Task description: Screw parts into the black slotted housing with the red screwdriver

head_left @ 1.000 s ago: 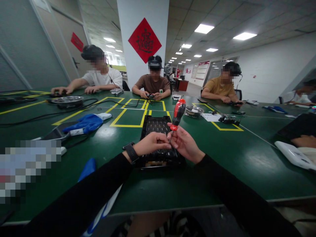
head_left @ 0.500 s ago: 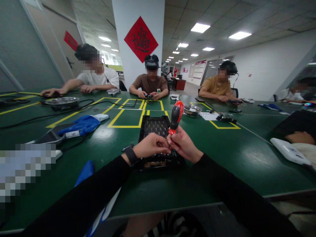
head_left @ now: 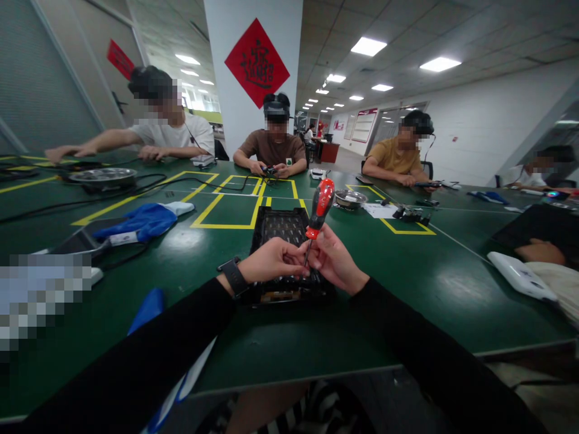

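A red and black screwdriver (head_left: 321, 205) stands nearly upright, handle up, with its thin shaft between the fingers of my right hand (head_left: 337, 260). My left hand (head_left: 274, 260), with a black watch on its wrist, has its fingertips pinched together at the lower end of the shaft. What those fingertips hold, if anything, is too small to make out. Beneath both hands lies a black open tray (head_left: 284, 222) with rows of small pieces in it. The near part of the tray is partly covered by my hands.
On the left lie a blue and white glove (head_left: 147, 222) and a metal dish (head_left: 103, 177). Another metal dish (head_left: 351, 198), white paper (head_left: 380, 211) and small black parts (head_left: 412, 214) are beyond my right hand. Several people sit around the green table (head_left: 407, 301).
The screwdriver's shaft now shows between my hands, and its handle leans slightly more to the right. The view has shifted a little. At the far left, a person's arm reaches further out.
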`<state>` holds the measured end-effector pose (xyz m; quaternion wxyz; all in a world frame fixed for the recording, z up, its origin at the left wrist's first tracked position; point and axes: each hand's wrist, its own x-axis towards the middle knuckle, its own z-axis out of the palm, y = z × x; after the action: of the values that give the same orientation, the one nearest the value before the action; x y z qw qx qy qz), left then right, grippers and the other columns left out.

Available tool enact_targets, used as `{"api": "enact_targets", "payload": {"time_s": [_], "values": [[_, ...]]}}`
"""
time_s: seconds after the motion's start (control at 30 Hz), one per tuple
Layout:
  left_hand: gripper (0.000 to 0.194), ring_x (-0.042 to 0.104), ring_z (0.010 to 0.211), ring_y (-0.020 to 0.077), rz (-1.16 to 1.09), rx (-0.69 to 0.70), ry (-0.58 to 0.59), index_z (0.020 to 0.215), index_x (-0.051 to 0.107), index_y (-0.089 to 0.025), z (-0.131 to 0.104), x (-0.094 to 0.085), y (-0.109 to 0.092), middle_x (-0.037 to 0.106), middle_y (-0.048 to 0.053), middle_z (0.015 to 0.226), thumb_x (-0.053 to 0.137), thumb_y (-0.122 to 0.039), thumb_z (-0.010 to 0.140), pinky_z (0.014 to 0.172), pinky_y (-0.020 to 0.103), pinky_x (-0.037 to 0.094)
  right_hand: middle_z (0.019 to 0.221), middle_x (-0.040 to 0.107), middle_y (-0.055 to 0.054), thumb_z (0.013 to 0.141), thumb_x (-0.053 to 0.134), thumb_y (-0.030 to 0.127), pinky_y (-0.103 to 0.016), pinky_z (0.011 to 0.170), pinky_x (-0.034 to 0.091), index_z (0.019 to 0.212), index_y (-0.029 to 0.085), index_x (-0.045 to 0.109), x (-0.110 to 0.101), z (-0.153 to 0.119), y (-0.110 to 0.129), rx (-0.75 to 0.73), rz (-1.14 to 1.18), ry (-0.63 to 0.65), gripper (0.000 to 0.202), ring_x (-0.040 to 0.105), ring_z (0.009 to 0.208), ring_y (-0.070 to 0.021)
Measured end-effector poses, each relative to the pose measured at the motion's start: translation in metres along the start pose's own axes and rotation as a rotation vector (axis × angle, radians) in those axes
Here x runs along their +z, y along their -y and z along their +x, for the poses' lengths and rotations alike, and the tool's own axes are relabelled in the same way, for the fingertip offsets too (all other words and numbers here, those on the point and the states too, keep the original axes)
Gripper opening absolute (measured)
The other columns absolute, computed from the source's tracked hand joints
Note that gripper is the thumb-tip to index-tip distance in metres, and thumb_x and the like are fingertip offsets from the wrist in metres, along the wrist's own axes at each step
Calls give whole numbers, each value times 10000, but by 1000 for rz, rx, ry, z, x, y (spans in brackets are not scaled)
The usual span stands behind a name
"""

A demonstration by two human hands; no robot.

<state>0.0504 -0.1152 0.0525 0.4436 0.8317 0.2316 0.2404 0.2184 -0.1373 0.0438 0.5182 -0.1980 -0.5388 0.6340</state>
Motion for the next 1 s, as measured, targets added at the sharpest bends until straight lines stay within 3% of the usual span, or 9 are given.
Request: {"api": "enact_targets", "payload": {"time_s": [0.2, 0.37, 0.6, 0.8, 1.0], "values": [[274, 563, 557, 85, 26, 2, 17, 762, 662, -78, 0, 0, 1, 651, 47, 641, 639, -345, 700, 506, 167, 409, 706, 564, 19, 816, 524, 358, -167, 422, 338, 965, 184, 508, 1, 0, 4, 41, 20, 27, 230, 403, 429, -35], [288, 552, 545, 80, 31, -2, 41, 784, 656, -72, 0, -2, 3, 644, 50, 656, 599, -350, 737, 502, 168, 406, 771, 554, -6, 867, 410, 332, -193, 478, 397, 1076, 150, 541, 2, -1, 9, 102, 100, 55, 307, 423, 470, -44], [271, 571, 595, 91, -26, -2, 27, 806, 649, -81, 0, -2, 4, 654, 41, 673, 659, -323, 684, 562, 183, 436, 792, 609, -7, 814, 530, 316, -197, 476, 395, 945, 189, 481, 0, 0, 2, 22, 43, 24, 189, 420, 453, -47], [271, 562, 588, 84, -50, -9, 23, 811, 642, -87, -1, -2, 4, 637, 23, 661, 680, -308, 659, 563, 181, 439, 737, 613, 16, 770, 590, 280, -185, 460, 375, 974, 208, 438, 0, 0, 0, -19, -18, 49, 264, 411, 422, -43], [287, 569, 608, 100, 25, 14, 23, 794, 648, -83, -1, -3, 5, 646, 40, 683, 662, -342, 672, 584, 201, 451, 762, 596, -25, 842, 433, 331, -211, 492, 411, 1036, 141, 538, 3, -1, 7, 45, 39, 59, 291, 439, 471, -59]]}}
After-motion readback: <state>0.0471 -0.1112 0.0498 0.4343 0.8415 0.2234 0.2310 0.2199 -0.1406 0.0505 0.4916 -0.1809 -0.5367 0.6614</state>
